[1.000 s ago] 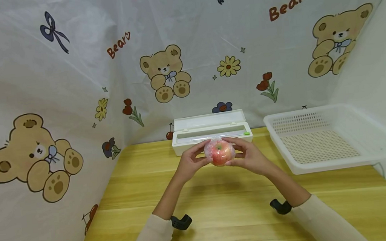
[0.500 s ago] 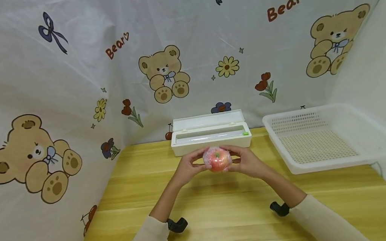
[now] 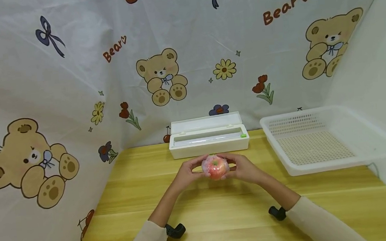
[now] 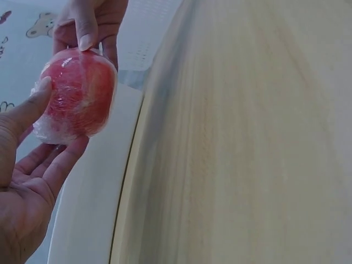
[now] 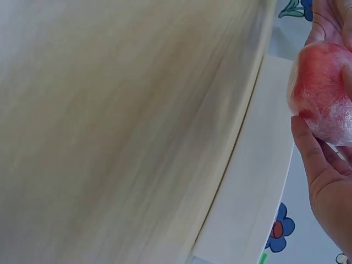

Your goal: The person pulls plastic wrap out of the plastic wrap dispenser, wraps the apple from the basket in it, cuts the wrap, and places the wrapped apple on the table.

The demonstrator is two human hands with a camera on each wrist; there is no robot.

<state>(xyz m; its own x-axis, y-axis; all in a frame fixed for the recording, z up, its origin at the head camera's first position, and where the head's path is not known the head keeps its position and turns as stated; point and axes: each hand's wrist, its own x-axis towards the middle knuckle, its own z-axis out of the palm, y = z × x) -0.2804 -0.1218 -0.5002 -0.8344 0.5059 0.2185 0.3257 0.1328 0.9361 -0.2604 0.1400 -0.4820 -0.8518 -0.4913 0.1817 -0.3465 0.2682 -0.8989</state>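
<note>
A red apple (image 3: 216, 168) wrapped in clear plastic film is held between both hands, stem side up, in the head view. My left hand (image 3: 187, 174) grips its left side with thumb and fingers; my right hand (image 3: 243, 168) grips the right side the same way. In the left wrist view the crinkled film bunches on the lower part of the apple (image 4: 80, 96). The right wrist view shows part of the apple (image 5: 322, 91) at its right edge, fingers around it. Behind the hands stands a long white cling film box (image 3: 209, 148) with its lid up and a film roll inside.
A white perforated plastic basket (image 3: 292, 169) stands at the right on the wooden table (image 3: 221, 224). A bear-print cloth (image 3: 186, 30) hangs at the back and left. Black wrist mounts (image 3: 175, 230) sit on both wrists.
Both hands have come down and slightly nearer with the apple, away from the front of the white box. The head view has shifted a little. The grip on the apple stays.
</note>
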